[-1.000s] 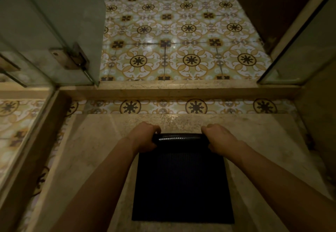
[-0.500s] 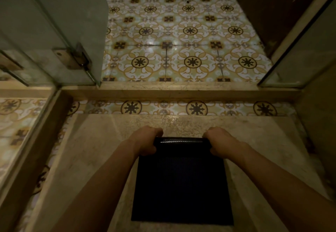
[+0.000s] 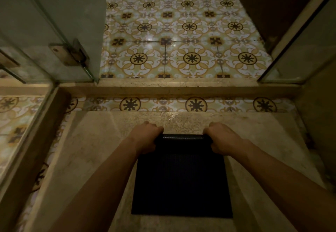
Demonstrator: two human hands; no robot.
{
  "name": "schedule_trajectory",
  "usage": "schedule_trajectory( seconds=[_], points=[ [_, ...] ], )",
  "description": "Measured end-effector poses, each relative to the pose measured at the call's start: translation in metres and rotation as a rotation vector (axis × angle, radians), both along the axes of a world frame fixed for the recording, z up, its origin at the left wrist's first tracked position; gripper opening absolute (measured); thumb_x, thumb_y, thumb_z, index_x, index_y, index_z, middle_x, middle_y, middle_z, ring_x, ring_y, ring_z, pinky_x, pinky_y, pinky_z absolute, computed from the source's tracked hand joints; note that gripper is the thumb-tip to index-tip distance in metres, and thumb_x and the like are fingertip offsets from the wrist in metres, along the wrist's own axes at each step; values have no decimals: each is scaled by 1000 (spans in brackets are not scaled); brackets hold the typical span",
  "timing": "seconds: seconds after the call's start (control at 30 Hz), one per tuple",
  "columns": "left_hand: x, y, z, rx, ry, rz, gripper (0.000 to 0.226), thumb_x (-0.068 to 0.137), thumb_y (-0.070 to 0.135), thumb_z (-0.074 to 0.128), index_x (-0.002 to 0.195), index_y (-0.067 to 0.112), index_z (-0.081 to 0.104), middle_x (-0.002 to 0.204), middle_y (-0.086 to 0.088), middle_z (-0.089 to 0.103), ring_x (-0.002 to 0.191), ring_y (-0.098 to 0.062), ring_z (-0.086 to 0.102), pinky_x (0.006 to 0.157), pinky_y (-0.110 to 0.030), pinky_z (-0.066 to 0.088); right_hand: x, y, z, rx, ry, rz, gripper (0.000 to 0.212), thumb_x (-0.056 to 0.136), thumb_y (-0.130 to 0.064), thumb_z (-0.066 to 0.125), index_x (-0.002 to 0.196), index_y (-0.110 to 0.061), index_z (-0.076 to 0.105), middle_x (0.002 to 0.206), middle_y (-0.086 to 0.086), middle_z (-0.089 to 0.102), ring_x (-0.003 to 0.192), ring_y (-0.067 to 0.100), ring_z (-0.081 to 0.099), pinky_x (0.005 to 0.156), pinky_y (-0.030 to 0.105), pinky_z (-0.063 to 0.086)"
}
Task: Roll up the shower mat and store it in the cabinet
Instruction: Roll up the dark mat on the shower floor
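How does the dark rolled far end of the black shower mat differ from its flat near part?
The rolled far end is curled, glossy and gripped by the left hand and right hand. The flat near part lies matte and untouched on the beige stone floor. Both are black.

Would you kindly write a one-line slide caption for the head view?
Both hands, left and right, grip the rolled far end of a dark shower mat on the shower floor.

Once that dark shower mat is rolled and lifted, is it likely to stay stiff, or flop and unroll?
Likely floppy: the shower mat curls into a tight roll at its far edge under the left hand and right hand. It may spring open if released, since both hands clamp the roll. Its fine-textured surface probably grips well.
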State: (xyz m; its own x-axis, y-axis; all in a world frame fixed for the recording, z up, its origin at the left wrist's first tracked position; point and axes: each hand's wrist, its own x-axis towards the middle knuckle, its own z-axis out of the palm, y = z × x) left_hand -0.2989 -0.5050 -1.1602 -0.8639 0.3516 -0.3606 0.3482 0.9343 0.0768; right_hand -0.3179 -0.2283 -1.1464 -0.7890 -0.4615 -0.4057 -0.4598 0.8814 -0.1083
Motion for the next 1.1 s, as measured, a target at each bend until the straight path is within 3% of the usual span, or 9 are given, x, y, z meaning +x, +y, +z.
schedule_trajectory(
  seconds=[0.27,0.5,0.77,0.93,1.1],
  points=[
    [-3,5,-1,-2,162,49,46,80,28,68,121,22,49,115,-5,55,105,-29,48,71,-38,49,-9,4,-7,-82,164,-59,31,72,-6,68,102,-9,60,103,10,54,91,29,56,68,33,44],
    [-12,2,2,25,-1,81,45,78,26,67,119,24,50,108,-4,65,103,-30,47,81,-41,50,-15,7,-10,-77,52,-48,34,71,-8,69,104,-10,60,107,10,56,94,28,58,78,36,52],
    [0,4,-2,29,126,7,35,81,31,67,115,24,60,104,-3,61,98,-27,47,72,-32,41,-1,2,-8,-52,91,-58,30,74,0,66,103,-9,64,107,11,53,90,30,59,69,34,48],
    [-3,2,7,14,49,-38,24,79,28,62,104,26,63,95,0,68,92,-23,55,88,-35,38,-1,5,-5,-43,27,-38,34,74,-12,70,108,-11,64,111,10,54,96,28,58,81,34,52],
    [8,4,4,40,97,11,31,79,28,70,107,24,57,97,1,66,100,-25,47,68,-30,37,10,2,-6,-43,63,-80,31,73,-3,67,104,-6,64,109,14,56,95,31,59,78,35,51]
  ],
)
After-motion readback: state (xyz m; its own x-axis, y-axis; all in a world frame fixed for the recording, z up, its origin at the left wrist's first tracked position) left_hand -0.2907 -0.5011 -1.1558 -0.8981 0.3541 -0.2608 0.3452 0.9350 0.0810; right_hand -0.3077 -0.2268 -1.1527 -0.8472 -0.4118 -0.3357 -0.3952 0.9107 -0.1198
